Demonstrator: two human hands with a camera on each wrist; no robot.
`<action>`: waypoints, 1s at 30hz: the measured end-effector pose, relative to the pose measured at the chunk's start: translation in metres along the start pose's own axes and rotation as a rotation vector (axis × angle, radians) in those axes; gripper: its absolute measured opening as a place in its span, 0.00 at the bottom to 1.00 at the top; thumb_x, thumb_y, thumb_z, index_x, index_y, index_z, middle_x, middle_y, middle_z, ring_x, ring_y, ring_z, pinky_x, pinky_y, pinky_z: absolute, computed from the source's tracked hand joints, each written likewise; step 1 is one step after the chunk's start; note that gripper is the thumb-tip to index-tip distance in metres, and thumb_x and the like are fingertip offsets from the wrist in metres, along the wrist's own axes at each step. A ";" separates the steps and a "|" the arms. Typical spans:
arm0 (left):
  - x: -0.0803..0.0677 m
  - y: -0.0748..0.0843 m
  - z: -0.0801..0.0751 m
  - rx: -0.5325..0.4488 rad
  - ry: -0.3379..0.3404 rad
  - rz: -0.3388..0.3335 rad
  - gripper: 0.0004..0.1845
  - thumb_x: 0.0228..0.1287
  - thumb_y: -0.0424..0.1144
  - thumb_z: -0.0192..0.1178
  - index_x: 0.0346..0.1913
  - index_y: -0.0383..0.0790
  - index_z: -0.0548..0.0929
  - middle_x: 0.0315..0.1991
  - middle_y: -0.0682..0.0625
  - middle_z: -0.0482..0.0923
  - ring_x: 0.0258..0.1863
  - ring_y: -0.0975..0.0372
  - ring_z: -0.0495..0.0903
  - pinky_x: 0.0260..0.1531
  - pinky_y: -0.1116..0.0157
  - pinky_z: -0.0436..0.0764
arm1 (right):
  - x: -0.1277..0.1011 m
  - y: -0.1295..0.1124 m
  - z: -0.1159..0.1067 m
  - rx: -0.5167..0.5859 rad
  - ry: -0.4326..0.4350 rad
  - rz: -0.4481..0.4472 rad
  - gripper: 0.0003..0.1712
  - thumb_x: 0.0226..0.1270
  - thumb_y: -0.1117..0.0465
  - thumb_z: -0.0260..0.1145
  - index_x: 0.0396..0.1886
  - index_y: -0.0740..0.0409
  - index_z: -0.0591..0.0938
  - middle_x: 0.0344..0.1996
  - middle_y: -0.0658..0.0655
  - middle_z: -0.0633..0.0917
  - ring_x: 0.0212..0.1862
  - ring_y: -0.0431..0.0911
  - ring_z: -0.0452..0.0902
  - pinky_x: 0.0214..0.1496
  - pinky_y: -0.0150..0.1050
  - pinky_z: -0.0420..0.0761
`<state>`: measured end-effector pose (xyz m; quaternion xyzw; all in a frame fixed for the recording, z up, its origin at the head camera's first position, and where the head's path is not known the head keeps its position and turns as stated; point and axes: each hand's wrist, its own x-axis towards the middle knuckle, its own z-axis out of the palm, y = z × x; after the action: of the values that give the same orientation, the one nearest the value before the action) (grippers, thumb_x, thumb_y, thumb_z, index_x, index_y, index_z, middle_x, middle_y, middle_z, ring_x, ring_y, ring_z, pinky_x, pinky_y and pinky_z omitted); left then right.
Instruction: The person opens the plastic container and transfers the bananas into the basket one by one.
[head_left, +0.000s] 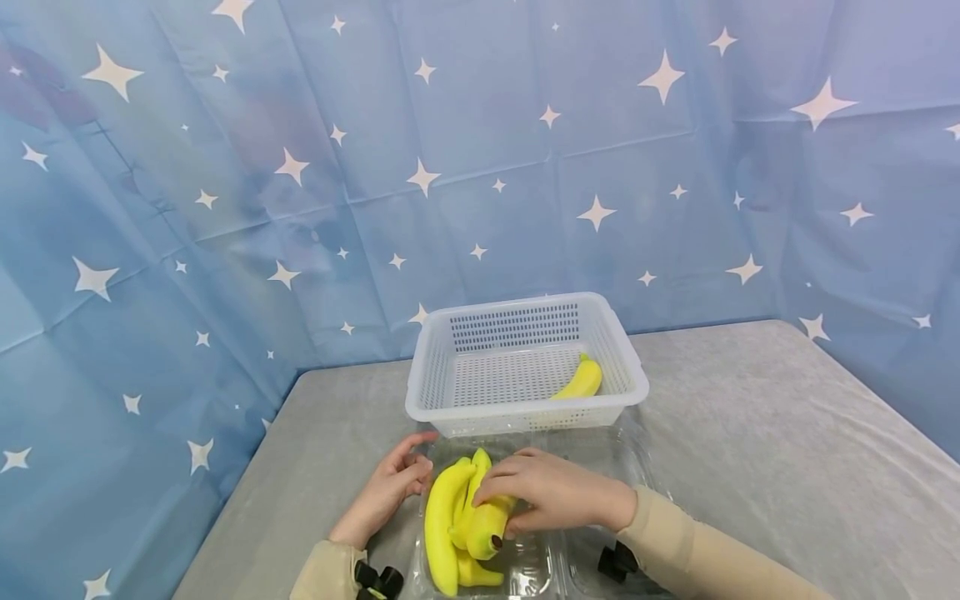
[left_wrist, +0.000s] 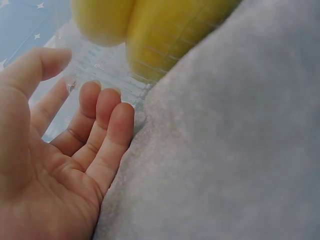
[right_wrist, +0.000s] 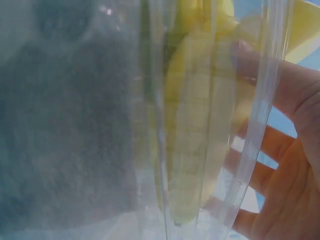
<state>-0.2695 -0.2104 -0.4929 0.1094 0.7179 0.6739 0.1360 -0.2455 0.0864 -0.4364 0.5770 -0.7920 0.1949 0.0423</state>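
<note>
Right hand (head_left: pixel 551 498) curled on smooth curved bananas (head_left: pixel 457 521), clear plastic tray (head_left: pixel 540 567), apparently ribbed

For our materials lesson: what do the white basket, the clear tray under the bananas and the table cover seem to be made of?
White basket: looks like moulded plastic, matte, with perforated walls. Clear tray: probably thin glossy plastic; see-through with bright glints. Table cover: seems grey fabric, felt-like, with a fuzzy, dull surface in the left wrist view.
</note>
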 end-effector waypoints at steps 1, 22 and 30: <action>0.000 0.000 0.000 -0.001 0.001 0.002 0.26 0.71 0.35 0.55 0.69 0.37 0.64 0.32 0.49 0.74 0.27 0.62 0.74 0.32 0.65 0.79 | 0.000 0.000 0.000 0.005 0.003 0.002 0.28 0.59 0.52 0.72 0.60 0.41 0.77 0.55 0.39 0.79 0.58 0.36 0.73 0.60 0.45 0.70; -0.001 0.004 0.002 0.007 0.021 -0.022 0.26 0.70 0.35 0.56 0.69 0.41 0.65 0.33 0.47 0.74 0.27 0.61 0.75 0.31 0.66 0.79 | 0.001 0.004 0.006 -0.122 0.109 -0.073 0.33 0.52 0.52 0.77 0.60 0.40 0.78 0.52 0.42 0.81 0.55 0.38 0.75 0.59 0.45 0.72; -0.001 0.003 0.001 0.005 0.023 -0.026 0.26 0.70 0.35 0.56 0.69 0.40 0.65 0.33 0.47 0.74 0.27 0.61 0.75 0.31 0.66 0.80 | 0.002 0.004 0.001 -0.192 0.169 -0.114 0.34 0.50 0.52 0.78 0.60 0.41 0.78 0.52 0.43 0.80 0.55 0.39 0.75 0.59 0.44 0.72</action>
<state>-0.2685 -0.2091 -0.4899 0.0927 0.7224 0.6716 0.1360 -0.2498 0.0855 -0.4382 0.5958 -0.7667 0.1635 0.1746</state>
